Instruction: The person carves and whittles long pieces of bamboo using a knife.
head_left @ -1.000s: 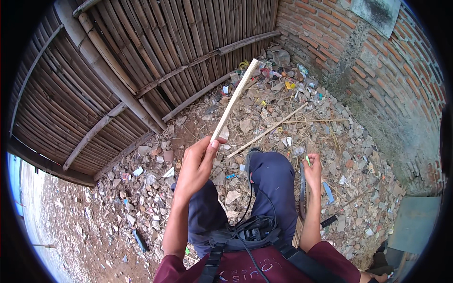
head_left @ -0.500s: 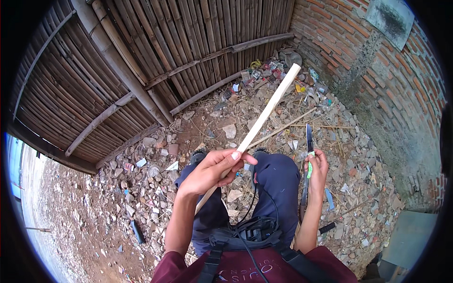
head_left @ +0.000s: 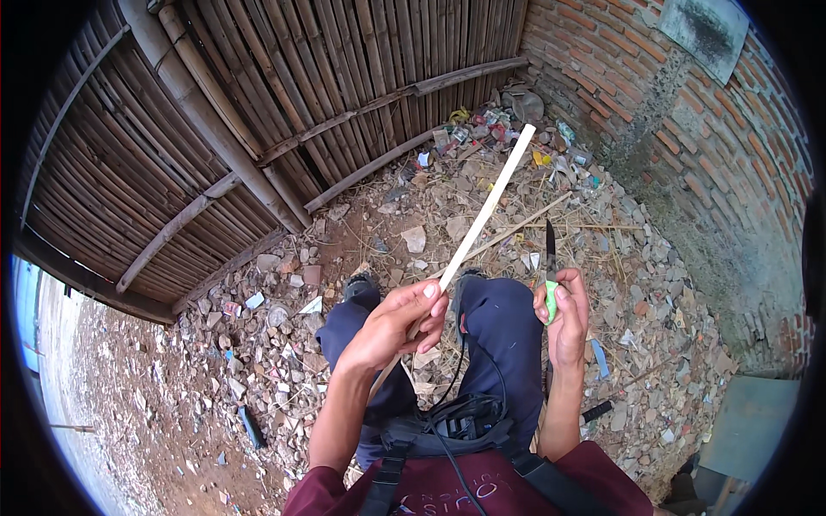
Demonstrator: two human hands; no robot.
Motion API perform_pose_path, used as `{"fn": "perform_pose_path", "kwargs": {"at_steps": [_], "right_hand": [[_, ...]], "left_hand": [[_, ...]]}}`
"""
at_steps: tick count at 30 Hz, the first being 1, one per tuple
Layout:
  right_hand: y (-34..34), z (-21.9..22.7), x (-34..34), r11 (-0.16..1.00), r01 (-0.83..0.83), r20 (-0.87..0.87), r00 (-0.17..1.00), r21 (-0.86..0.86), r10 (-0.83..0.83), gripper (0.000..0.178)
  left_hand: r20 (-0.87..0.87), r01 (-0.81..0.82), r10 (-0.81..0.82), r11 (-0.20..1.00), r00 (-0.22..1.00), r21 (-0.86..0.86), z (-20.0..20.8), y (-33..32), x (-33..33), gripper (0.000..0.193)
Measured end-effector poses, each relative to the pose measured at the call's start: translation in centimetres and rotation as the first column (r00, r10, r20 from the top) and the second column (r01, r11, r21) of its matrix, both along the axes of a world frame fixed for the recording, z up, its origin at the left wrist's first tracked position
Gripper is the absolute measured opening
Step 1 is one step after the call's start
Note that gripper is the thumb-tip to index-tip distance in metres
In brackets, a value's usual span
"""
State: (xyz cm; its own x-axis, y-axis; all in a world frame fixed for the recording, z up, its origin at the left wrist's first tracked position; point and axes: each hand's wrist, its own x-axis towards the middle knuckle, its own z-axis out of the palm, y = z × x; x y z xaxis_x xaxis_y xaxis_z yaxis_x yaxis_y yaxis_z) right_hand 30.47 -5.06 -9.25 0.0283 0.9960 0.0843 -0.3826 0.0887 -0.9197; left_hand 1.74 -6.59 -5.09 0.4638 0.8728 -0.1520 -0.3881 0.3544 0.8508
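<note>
Swung toward the upper middle of the frame since the earliest picture, the pale stick (head_left: 484,213) now leans up and to the right, and the left hand (head_left: 397,325) grips it partway along instead of near its end. More of the knife (head_left: 551,272) shows as well: its dark blade points up the frame, where earlier only a bit of green handle could be seen.

Thumb and fingers of the left hand are closed around the stick, just left of centre, with its lower end running down past the wrist. At centre right, the right hand (head_left: 568,325) is wrapped around the knife's green handle, well apart from the left.

As for progress, the stick appears already worked down to a long, slim strip with pale bare faces (whether every side is smooth cannot be told). The blade stands clear of it, so no cut is being made at this moment; how much shaping remains, if any, the view does not settle.

Beyond the knees, a thinner stick (head_left: 542,210) lies on the rubble. A black handle (head_left: 596,411) rests at the lower right, below a blue scrap (head_left: 600,358).
</note>
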Motion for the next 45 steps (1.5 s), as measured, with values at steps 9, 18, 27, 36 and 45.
{"fn": "perform_pose_path", "kwargs": {"at_steps": [9, 18, 27, 36, 45], "right_hand": [[-1.3, 1.9, -1.4, 0.967, -0.051, 0.195, 0.981, 0.251, 0.001, 0.026], [-1.8, 2.1, -2.1, 0.93, -0.059, 0.258, 0.965, 0.363, -0.039, 0.023], [-1.4, 3.2, -2.1, 0.816, -0.058, 0.457, 0.85, 0.576, -0.262, 0.019], [-0.6, 6.1, -3.1, 0.622, -0.209, 0.578, 0.66, 0.755, -0.48, 0.02], [-0.5, 7.0, -2.6, 0.504, -0.347, 0.592, 0.64, 0.791, -0.49, 0.028]], "left_hand": [[0.143, 0.126, -0.114, 0.989, 0.983, -0.075, -0.1, 0.2, -0.6, 0.051], [0.277, 0.305, -0.27, 0.948, 0.922, -0.091, -1.0, 0.5, -0.9, 0.057], [0.074, 0.088, -0.085, 0.996, 0.994, -0.035, 1.1, -0.9, 0.2, 0.049], [-0.24, -0.073, 0.12, 0.978, 0.963, 0.196, 2.4, -3.9, 1.8, 0.035], [-0.37, -0.092, 0.181, 0.965, 0.911, 0.247, 3.0, -5.4, 2.2, 0.036]]}}
